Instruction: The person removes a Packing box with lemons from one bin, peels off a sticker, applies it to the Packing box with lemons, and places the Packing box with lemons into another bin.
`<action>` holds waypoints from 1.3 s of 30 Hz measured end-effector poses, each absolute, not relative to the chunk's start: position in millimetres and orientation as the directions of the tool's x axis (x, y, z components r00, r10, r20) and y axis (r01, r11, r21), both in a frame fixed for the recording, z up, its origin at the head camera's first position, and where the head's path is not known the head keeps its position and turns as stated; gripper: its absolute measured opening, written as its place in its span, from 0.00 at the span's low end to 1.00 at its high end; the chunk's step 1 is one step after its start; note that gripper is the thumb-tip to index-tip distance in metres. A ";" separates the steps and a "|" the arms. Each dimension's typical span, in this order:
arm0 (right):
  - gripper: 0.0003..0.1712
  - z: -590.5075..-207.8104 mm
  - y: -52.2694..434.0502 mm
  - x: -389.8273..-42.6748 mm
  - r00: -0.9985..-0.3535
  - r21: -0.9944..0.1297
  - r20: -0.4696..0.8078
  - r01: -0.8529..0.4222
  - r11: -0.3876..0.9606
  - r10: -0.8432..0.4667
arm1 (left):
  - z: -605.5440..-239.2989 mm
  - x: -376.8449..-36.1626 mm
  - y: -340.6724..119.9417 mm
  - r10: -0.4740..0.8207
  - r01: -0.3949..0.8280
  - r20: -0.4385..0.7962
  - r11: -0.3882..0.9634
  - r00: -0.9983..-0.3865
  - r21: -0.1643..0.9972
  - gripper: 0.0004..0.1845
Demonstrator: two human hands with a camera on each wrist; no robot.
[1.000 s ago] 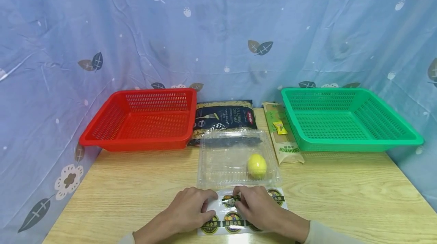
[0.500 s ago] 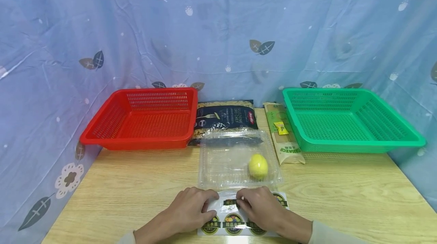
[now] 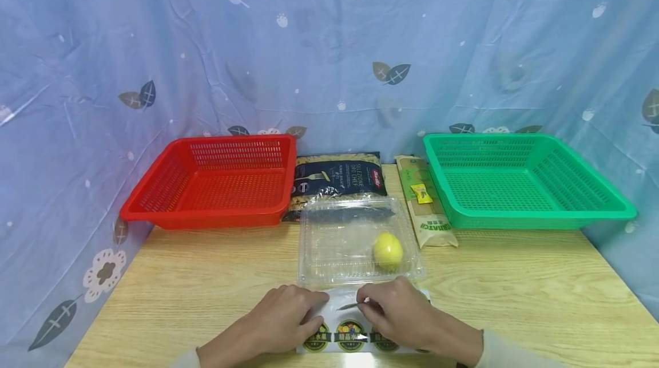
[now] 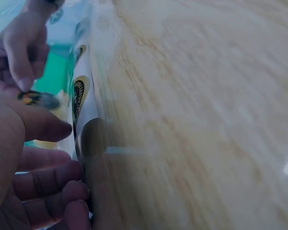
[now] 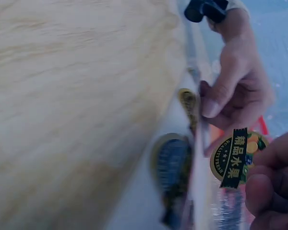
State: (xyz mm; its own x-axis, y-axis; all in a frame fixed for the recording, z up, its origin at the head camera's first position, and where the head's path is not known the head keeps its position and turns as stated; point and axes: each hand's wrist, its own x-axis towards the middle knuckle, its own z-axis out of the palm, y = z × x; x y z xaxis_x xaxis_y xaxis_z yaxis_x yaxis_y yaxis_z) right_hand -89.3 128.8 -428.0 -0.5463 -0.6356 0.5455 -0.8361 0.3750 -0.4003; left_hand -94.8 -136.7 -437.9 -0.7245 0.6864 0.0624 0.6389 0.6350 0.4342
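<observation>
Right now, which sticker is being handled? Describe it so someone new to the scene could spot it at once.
Start at the clear plastic box holding the lemon at the table's middle; just in front of it lies a white sticker sheet. The sticker is the round gold and black one pinched by the right hand, lifted off the sheet while the others lie flat.

wooden table (image 3: pixel 515 299), baskets (image 3: pixel 216 185), clamshell box (image 3: pixel 355 239), sticker sheet (image 3: pixel 345 333)
</observation>
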 end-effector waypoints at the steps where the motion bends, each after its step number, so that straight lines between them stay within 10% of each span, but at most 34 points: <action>1: 0.11 -424.8 129.6 -89.5 -0.535 -0.402 0.552 -0.843 0.358 -0.640 | -437.6 -94.8 -137.3 0.692 0.647 0.064 0.633 -0.719 0.426 0.02; 15: 0.14 -388.3 144.3 -97.9 -0.635 -0.557 0.543 -0.762 0.330 -0.550 | -420.9 -93.1 -136.7 0.745 0.790 0.268 0.552 -0.611 0.267 0.18; 27: 0.08 -367.4 143.3 -108.1 -0.785 -0.805 0.293 -0.510 0.302 -0.546 | -384.8 -104.6 -131.8 0.658 0.820 0.491 0.490 -0.571 0.297 0.03; 39: 0.05 -356.8 140.3 -124.9 -0.844 -0.844 0.211 -0.412 0.343 -0.494 | -360.7 -128.3 -114.7 0.562 0.744 0.487 0.509 -0.669 0.433 0.07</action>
State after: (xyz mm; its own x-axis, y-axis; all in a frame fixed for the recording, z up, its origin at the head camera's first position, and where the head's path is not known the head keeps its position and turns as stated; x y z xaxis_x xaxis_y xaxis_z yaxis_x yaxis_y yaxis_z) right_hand -124.9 140.3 -356.8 -0.8436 -0.4938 0.2110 -0.4118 0.3429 -0.8443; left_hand -128.3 -114.7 -360.7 -0.6685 0.5617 0.4874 0.7437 0.5090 0.4334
